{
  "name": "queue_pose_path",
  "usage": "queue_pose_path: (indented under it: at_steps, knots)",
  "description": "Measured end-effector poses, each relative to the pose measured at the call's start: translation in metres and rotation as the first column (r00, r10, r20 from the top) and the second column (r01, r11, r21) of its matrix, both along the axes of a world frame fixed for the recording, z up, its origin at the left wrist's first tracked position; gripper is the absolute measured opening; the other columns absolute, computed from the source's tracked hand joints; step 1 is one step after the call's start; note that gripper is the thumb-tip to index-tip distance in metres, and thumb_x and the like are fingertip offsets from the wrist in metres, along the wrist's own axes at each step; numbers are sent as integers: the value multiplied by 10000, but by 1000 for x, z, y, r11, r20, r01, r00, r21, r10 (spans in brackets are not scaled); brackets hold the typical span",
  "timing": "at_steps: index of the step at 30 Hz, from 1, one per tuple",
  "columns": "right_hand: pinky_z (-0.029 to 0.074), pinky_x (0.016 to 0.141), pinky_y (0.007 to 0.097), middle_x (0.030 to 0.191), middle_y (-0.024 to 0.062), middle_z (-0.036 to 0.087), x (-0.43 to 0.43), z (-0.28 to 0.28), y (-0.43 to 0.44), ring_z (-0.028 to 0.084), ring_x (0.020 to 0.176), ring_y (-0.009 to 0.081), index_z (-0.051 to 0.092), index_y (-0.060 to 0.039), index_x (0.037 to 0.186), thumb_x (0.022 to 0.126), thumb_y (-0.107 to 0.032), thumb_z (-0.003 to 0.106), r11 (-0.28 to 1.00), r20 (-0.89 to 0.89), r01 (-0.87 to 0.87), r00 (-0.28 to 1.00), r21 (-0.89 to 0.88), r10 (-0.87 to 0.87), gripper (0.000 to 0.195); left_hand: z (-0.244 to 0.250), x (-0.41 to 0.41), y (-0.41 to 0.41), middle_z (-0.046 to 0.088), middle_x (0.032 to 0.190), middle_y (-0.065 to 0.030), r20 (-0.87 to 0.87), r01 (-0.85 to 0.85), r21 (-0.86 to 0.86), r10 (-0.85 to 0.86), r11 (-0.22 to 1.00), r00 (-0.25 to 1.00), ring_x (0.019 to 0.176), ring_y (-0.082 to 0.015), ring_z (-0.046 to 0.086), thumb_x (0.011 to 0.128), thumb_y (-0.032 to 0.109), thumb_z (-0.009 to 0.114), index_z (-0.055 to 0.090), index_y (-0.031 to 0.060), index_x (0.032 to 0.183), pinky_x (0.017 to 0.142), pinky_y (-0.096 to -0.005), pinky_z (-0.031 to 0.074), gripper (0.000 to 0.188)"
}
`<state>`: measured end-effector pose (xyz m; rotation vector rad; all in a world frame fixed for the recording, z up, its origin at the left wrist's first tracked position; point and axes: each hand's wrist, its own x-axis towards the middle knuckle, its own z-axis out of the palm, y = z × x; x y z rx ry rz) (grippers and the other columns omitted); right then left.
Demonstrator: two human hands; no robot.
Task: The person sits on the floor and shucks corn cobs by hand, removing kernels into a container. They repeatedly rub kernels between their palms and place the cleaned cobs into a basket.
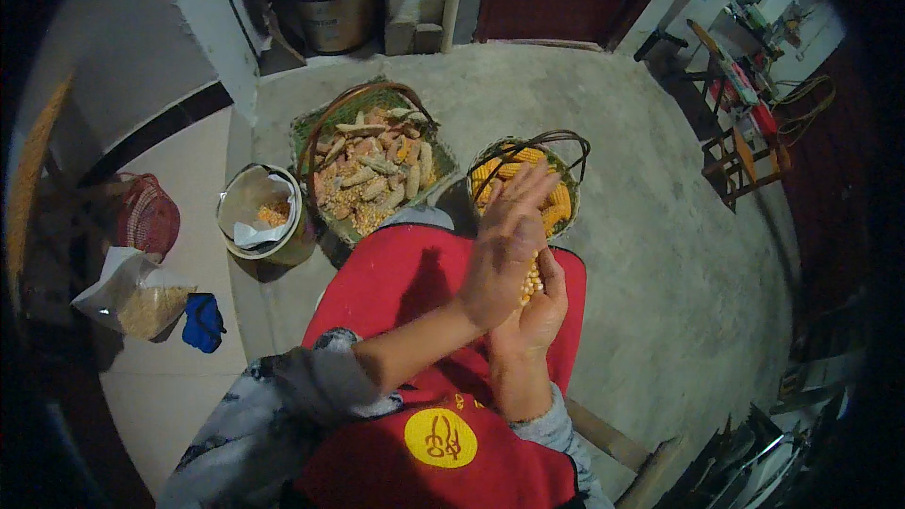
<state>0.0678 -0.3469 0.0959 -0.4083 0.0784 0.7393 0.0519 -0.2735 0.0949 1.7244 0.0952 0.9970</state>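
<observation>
Both hands meet above a red apron on the lap. Pale yellow corn (532,281), apparently a partly bare ear, shows between the palms. My right hand (534,322) cradles it from below, palm up with curled fingers. Across its top presses my left hand (500,254), blurred, fingers stretched forward and hiding most of the corn. Just beyond the fingertips, a small round basket (574,215) with dark handles holds yellow ears of corn (558,203). A larger green woven basket (304,129), left of it, contains stripped cobs (378,164) and loose kernels (357,215).
Left of the large basket stands a bucket (300,244) with a liner and some kernels. Farther left are a clear bag of grain (148,307), a blue cloth item (203,323) and a red woven bag (150,215). A wooden chair (742,166) is at the right.
</observation>
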Motion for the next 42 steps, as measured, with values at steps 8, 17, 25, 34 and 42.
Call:
queue_pose_path:
  at_steps: [8,17,25,34,42]
  knots:
    - [273,1109,424,1391,181,389,16,17,24,348,1308,318,361,34,1346,921,-234,354,981,34,45,998,189,-52,503,10,-16,0,449,1317,-130,500,462,-821,31,336,866,1261,-242,378,948,331,376,431,-25,1272,1091,-372,245,485]
    - [316,1063,415,1339,166,463,9,24,54,439,1237,290,428,29,1298,945,-355,316,983,515,177,840,42,-173,534,1,-19,22,501,1267,-97,439,437,-898,-30,-46,898,1193,-227,456,973,301,364,462,26,1255,1045,-378,329,405]
    - [266,1088,421,1342,220,440,3,17,65,401,1271,310,419,37,1296,944,-461,275,973,624,231,763,-19,-169,626,-11,-20,30,540,1239,-91,474,468,-876,-32,-118,880,1163,-216,497,983,296,364,491,42,1244,1029,-372,359,385]
    - [270,1054,380,1378,186,385,3,22,53,382,1262,278,311,45,1373,859,-710,247,887,868,387,495,-251,30,916,-28,-21,26,494,1300,-119,778,711,-582,-17,-394,628,1233,-229,446,982,228,367,472,18,1270,1065,-364,332,372]
    - [250,1101,400,1378,183,385,5,10,32,354,1295,276,337,55,1346,958,-341,342,981,453,192,875,-3,-169,555,3,-16,16,460,1327,-185,674,669,-709,66,-223,736,1289,-289,383,964,180,393,482,-57,1204,1118,-393,277,349]
